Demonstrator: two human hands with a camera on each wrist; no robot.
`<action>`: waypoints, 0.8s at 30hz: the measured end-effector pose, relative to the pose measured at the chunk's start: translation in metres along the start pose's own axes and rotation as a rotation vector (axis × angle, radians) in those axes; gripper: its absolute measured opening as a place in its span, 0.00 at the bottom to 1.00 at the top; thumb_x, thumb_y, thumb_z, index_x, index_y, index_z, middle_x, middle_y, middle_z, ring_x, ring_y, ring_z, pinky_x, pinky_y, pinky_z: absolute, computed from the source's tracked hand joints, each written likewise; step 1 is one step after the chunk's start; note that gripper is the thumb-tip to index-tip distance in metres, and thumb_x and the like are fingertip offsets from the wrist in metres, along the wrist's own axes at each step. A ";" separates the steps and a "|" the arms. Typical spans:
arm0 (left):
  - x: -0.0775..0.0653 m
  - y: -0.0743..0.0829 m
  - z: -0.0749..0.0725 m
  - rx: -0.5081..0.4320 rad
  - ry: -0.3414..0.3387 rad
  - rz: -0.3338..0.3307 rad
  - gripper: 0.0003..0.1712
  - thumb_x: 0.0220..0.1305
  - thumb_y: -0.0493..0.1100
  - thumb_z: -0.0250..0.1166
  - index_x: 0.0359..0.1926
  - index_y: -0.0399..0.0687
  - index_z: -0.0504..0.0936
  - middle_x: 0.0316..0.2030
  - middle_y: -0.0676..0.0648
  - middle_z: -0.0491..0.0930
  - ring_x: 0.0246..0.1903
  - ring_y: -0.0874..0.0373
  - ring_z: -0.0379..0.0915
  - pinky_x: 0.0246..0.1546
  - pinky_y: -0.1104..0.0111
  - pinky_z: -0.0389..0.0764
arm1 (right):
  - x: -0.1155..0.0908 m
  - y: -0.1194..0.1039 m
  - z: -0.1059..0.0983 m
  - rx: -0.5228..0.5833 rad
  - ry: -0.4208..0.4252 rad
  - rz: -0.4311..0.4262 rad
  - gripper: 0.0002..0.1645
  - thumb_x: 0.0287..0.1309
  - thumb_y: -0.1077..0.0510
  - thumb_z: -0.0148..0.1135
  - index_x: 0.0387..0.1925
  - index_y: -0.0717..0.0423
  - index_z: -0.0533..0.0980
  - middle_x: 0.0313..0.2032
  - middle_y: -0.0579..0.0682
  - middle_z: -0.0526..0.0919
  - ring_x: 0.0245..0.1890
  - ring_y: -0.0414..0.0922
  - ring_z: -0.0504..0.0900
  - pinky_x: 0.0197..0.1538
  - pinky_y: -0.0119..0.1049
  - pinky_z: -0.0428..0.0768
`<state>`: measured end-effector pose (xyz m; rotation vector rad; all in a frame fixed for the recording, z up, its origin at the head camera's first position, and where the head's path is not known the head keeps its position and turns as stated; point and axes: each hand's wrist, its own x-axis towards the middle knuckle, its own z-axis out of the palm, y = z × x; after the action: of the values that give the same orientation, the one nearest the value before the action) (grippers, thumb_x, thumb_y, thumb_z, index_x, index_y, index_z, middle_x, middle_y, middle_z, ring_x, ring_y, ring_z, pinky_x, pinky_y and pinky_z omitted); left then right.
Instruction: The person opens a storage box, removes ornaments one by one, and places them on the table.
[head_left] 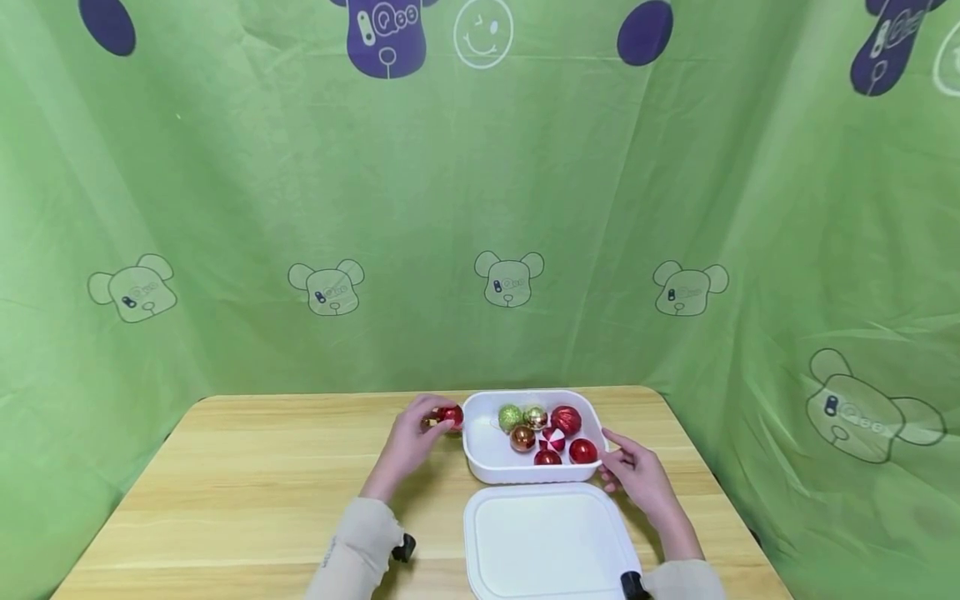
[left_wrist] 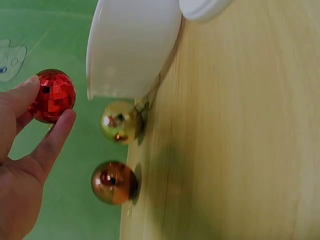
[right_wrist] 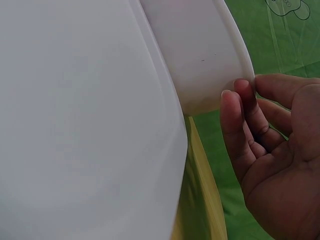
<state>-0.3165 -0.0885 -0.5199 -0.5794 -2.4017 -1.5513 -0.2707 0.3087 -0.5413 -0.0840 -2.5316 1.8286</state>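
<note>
My left hand (head_left: 411, 435) pinches a red faceted Christmas ball (left_wrist: 52, 96) between thumb and fingers, just left of the white plastic box (head_left: 502, 475). In the left wrist view the ball is raised, apart from the box wall. A gold ball (left_wrist: 121, 122) and a copper ball (left_wrist: 114, 182) lie on the table beside the box; in the head view the hand mostly hides them. My right hand (head_left: 637, 479) holds the box at its right end, fingers at the rim. Inside sit several Christmas balls, among them a green glittery one (head_left: 511, 417) and a ridged red one (head_left: 566, 420).
A white lid (head_left: 551, 542) lies flat on the wooden table (head_left: 247, 492), directly in front of the box. Green printed cloth (head_left: 420, 333) hangs behind the table's back edge and along its sides.
</note>
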 end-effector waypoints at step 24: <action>-0.012 -0.037 -0.056 0.121 0.223 -0.156 0.18 0.68 0.35 0.69 0.58 0.43 0.83 0.57 0.41 0.79 0.55 0.40 0.80 0.55 0.51 0.87 | 0.000 -0.001 -0.001 -0.006 -0.004 0.014 0.35 0.73 0.61 0.61 0.76 0.60 0.63 0.40 0.62 0.85 0.33 0.46 0.85 0.36 0.37 0.90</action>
<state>-0.3237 -0.1553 -0.5320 -0.1881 -2.3941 -1.4295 -0.2708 0.3091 -0.5406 -0.0980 -2.5455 1.8281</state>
